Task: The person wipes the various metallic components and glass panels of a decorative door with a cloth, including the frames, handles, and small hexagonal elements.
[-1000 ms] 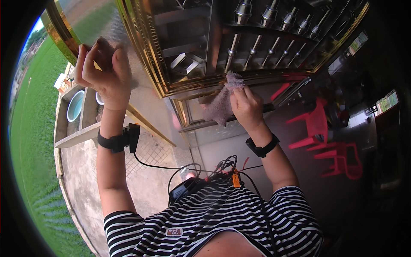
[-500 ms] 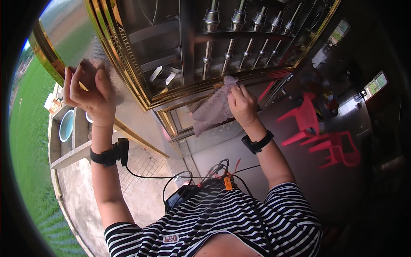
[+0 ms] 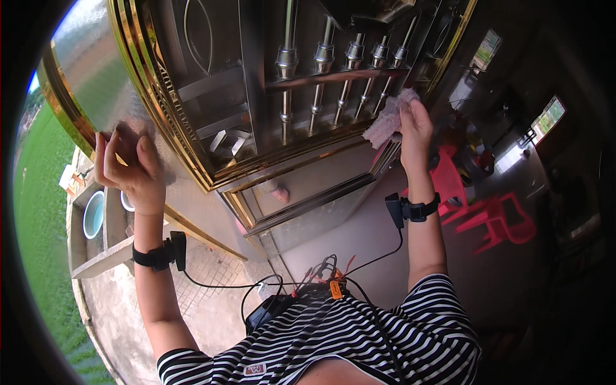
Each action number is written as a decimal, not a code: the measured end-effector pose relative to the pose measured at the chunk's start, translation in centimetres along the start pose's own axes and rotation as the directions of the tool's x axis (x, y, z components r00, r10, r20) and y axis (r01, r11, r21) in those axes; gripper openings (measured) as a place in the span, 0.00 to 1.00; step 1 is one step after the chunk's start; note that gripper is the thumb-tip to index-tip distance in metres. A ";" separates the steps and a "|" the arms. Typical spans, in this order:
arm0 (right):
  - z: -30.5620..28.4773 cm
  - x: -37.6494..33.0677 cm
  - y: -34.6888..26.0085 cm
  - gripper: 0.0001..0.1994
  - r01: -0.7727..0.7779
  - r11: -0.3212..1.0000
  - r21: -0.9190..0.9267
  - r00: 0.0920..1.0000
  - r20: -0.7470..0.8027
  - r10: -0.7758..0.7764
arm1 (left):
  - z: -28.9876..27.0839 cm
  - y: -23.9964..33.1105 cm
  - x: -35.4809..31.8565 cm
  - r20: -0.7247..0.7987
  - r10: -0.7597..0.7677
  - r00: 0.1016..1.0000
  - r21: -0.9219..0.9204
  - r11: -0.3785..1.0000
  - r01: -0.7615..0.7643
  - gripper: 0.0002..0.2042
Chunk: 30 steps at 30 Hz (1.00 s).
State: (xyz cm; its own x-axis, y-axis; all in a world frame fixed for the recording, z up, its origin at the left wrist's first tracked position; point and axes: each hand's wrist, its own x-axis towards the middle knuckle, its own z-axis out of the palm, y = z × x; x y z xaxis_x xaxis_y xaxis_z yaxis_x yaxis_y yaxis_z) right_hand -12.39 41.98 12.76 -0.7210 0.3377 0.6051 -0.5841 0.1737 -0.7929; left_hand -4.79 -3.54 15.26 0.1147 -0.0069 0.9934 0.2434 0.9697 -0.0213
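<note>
My right hand (image 3: 416,131) is closed on a pale purple-grey cloth (image 3: 386,123), which bunches out on the left side of the fingers. It is raised by the right part of a dark metal door (image 3: 256,96), which has gold trim and upright silver bars (image 3: 287,90). At the left, my left hand (image 3: 131,170) is up against a shiny, reflective panel (image 3: 125,83) beside the gold trim. Its fingers are curved and apart from the thumb, with nothing held in them. Whether its fingertips press on the panel is hard to tell.
Red plastic chairs (image 3: 491,218) stand on the indoor floor at right. Outside at left are a concrete trough (image 3: 106,260) with a blue-green basin (image 3: 94,215) and a green field (image 3: 38,224). Black cables (image 3: 218,283) run from my wrist bands across my chest.
My right hand has moved right and upward with the cloth, away from the door's lower gold frame. The left hand keeps its curved pose, slightly lower in the picture. The whole view has shifted a little.
</note>
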 end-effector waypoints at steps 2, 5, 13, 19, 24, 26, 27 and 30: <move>1.6 0.5 -3.9 0.11 -0.024 0.985 0.173 1.000 0.023 0.020 | -0.5 0.0 0.3 0.008 0.013 1.000 0.033 0.999 -0.013 0.23; 3.1 3.0 -6.9 0.08 0.260 0.952 0.159 0.930 0.223 -0.291 | -0.4 0.2 0.5 0.023 0.018 1.000 0.056 0.998 -0.020 0.23; 5.7 3.1 -5.8 0.12 0.598 0.589 -0.544 0.790 0.271 -0.551 | -0.1 0.6 0.3 0.044 -0.014 0.999 0.022 1.000 0.013 0.23; 6.3 4.4 -8.4 0.15 0.483 0.875 0.022 0.872 0.078 -0.483 | -0.6 -0.2 -0.4 0.041 -0.059 0.997 -0.050 0.997 0.061 0.24; 6.2 8.8 -11.9 0.24 0.669 0.492 -0.557 0.681 0.194 -0.706 | -1.1 0.4 0.1 0.099 -0.036 0.994 0.089 0.996 0.027 0.25; 6.6 9.4 -11.2 0.26 0.677 0.403 -0.616 0.654 0.253 -0.713 | -0.6 0.8 0.2 0.084 -0.034 0.996 0.064 0.998 0.029 0.25; 7.6 8.0 -11.4 0.25 0.689 0.390 -0.611 0.646 0.274 -0.712 | -1.0 0.5 0.3 0.083 -0.026 0.996 0.073 0.997 0.020 0.25; 8.4 4.7 -10.4 0.23 0.778 0.425 -0.462 0.599 0.341 -0.725 | -1.2 0.2 0.3 0.075 -0.034 0.997 0.051 0.998 0.031 0.24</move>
State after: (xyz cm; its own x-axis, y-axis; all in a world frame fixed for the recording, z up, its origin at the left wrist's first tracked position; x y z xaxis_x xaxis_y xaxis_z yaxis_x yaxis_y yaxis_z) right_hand -12.86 33.98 24.51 -0.1356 -0.2396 0.9613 -0.6369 0.7644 0.1007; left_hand -3.57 -3.61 15.43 0.0339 -0.0221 0.9992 0.1976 0.9802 0.0150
